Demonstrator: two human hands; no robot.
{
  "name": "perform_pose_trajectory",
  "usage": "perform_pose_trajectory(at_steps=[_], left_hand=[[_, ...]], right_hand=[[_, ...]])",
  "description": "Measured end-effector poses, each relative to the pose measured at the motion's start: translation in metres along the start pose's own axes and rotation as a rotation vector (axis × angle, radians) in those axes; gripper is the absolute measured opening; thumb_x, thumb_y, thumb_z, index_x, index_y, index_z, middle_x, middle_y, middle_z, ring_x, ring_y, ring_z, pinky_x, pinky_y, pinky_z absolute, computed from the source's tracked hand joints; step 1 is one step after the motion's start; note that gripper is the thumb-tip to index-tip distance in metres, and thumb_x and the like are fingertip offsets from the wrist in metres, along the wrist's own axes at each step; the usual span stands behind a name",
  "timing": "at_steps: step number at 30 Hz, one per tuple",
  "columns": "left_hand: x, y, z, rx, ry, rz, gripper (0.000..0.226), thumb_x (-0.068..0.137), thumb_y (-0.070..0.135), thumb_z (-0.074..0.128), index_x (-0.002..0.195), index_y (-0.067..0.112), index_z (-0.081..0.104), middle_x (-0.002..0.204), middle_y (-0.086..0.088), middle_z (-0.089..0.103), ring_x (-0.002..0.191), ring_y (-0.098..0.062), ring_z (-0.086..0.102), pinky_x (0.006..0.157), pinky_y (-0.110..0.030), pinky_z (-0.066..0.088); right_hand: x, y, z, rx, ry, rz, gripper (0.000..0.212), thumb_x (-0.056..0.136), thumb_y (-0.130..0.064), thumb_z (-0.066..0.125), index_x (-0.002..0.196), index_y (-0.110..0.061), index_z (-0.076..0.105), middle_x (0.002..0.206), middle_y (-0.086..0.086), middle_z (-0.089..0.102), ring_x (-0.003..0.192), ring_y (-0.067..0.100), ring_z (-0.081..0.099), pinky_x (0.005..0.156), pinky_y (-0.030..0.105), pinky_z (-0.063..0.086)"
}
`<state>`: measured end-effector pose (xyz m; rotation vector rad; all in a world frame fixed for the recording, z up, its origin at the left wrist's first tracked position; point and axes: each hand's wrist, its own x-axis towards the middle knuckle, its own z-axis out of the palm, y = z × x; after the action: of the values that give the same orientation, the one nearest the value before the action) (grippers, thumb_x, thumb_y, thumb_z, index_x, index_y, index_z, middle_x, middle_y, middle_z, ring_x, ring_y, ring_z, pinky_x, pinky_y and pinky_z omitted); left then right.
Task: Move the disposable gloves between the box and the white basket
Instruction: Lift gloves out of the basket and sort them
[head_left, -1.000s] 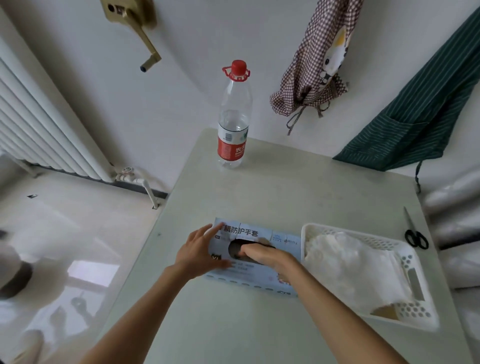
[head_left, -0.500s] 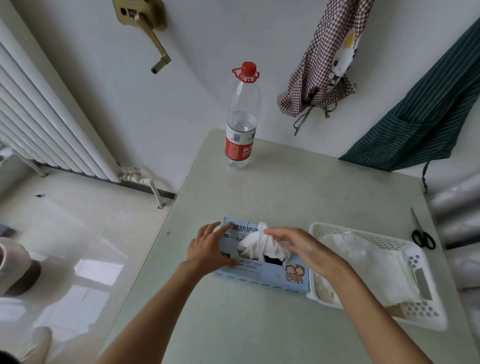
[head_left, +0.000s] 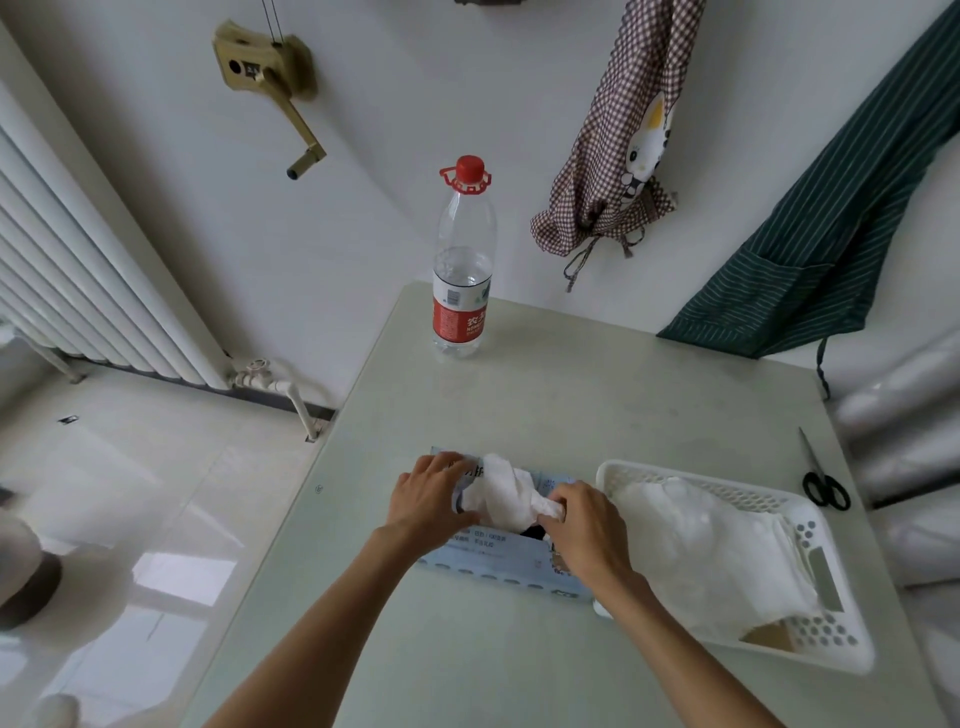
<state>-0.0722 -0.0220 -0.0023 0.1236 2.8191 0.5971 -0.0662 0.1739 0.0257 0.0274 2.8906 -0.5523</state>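
A light blue glove box (head_left: 498, 564) lies flat on the table in front of me. A crumpled white glove (head_left: 501, 496) sticks up out of its top opening. My right hand (head_left: 584, 525) pinches the right end of that glove just above the opening. My left hand (head_left: 428, 501) rests on the left part of the box top, fingers spread over it. Right of the box stands the white basket (head_left: 810, 530), which holds a pile of white gloves (head_left: 706, 545).
A water bottle with a red cap (head_left: 462, 260) stands at the far table edge. Black-handled scissors (head_left: 823, 480) lie at the right edge. Aprons hang on the wall behind; a radiator (head_left: 78, 260) lines the left wall.
My right hand went from inside the box opening to drawing a white glove up out of it, and now grips its right end. The left hand stays on the box.
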Motion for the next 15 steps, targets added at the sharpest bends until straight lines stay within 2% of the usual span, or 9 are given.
perform_pose_trajectory(at_steps=[2,4,5,7,8,9,10,13,15], left_hand=[[0.0,-0.001,0.001,0.019,-0.009,-0.016,0.072,0.08,0.054,0.063,0.142,0.031,0.035,0.147,0.009,0.032,0.132,-0.018,0.031,0.103,-0.032,0.034],[-0.001,0.001,0.002,-0.009,-0.005,-0.026,0.072,0.079,0.058,0.062,0.141,0.03,0.037,0.147,0.009,0.032,0.13,-0.019,0.032,0.101,-0.032,0.035],[-0.003,0.003,0.003,-0.013,-0.007,-0.029,0.073,0.079,0.059,0.062,0.141,0.029,0.038,0.146,0.008,0.033,0.129,-0.02,0.033,0.1,-0.033,0.036],[-0.004,0.005,0.002,-0.028,-0.008,-0.037,0.076,0.078,0.056,0.065,0.142,0.027,0.036,0.146,0.006,0.034,0.128,-0.021,0.034,0.098,-0.033,0.038],[-0.005,0.007,0.002,-0.05,0.001,-0.04,0.078,0.078,0.053,0.067,0.143,0.028,0.034,0.147,0.006,0.034,0.128,-0.021,0.033,0.099,-0.033,0.038],[-0.006,0.007,0.001,-0.082,0.026,-0.03,0.082,0.077,0.05,0.07,0.145,0.029,0.029,0.148,0.005,0.032,0.13,-0.021,0.032,0.101,-0.033,0.037],[-0.006,0.009,-0.001,-0.112,0.06,0.0,0.086,0.075,0.047,0.073,0.146,0.032,0.026,0.149,0.006,0.03,0.132,-0.02,0.03,0.104,-0.033,0.034],[-0.007,0.021,-0.009,-0.097,0.098,0.158,0.077,0.074,0.047,0.073,0.14,0.036,0.036,0.147,0.01,0.035,0.134,-0.015,0.03,0.105,-0.032,0.029],[-0.005,0.028,-0.012,-0.049,0.135,0.22,0.05,0.078,0.048,0.069,0.125,0.034,0.056,0.134,0.012,0.052,0.125,-0.013,0.043,0.098,-0.026,0.031]], right_hand=[[0.002,0.0,-0.009,0.123,0.011,-0.015,0.017,0.08,-0.028,0.071,0.069,-0.019,0.063,0.063,-0.006,0.058,0.061,0.015,0.053,0.049,0.023,0.034],[0.003,0.002,-0.019,0.145,-0.064,-0.101,0.024,0.08,-0.028,0.071,0.063,-0.014,0.062,0.058,-0.002,0.054,0.055,0.016,0.045,0.051,0.026,0.033],[0.002,0.004,-0.022,0.101,-0.126,-0.173,0.028,0.085,-0.027,0.067,0.064,-0.01,0.06,0.063,0.0,0.053,0.06,0.016,0.043,0.056,0.029,0.035],[-0.001,0.007,-0.026,-0.025,-0.201,-0.297,0.027,0.097,-0.026,0.05,0.086,-0.007,0.066,0.093,-0.001,0.059,0.084,0.016,0.051,0.07,0.031,0.042],[-0.002,0.011,-0.028,-0.057,-0.201,-0.332,0.029,0.1,-0.025,0.043,0.102,-0.009,0.067,0.111,-0.005,0.058,0.099,0.017,0.052,0.077,0.029,0.042],[-0.002,0.013,-0.029,-0.06,-0.169,-0.352,0.03,0.101,-0.025,0.041,0.112,-0.011,0.065,0.121,-0.007,0.055,0.108,0.017,0.051,0.079,0.026,0.042],[-0.003,0.014,-0.031,-0.051,-0.113,-0.359,0.028,0.1,-0.025,0.045,0.113,-0.013,0.066,0.121,-0.008,0.058,0.107,0.016,0.052,0.075,0.022,0.041],[-0.005,0.011,-0.036,0.077,0.067,-0.28,0.011,0.086,-0.027,0.068,0.092,-0.02,0.075,0.09,-0.006,0.069,0.08,0.009,0.054,0.057,0.011,0.031],[-0.005,0.006,-0.038,0.082,0.077,-0.252,0.012,0.076,-0.029,0.077,0.079,-0.02,0.07,0.078,-0.01,0.062,0.072,0.008,0.05,0.054,0.01,0.028]])
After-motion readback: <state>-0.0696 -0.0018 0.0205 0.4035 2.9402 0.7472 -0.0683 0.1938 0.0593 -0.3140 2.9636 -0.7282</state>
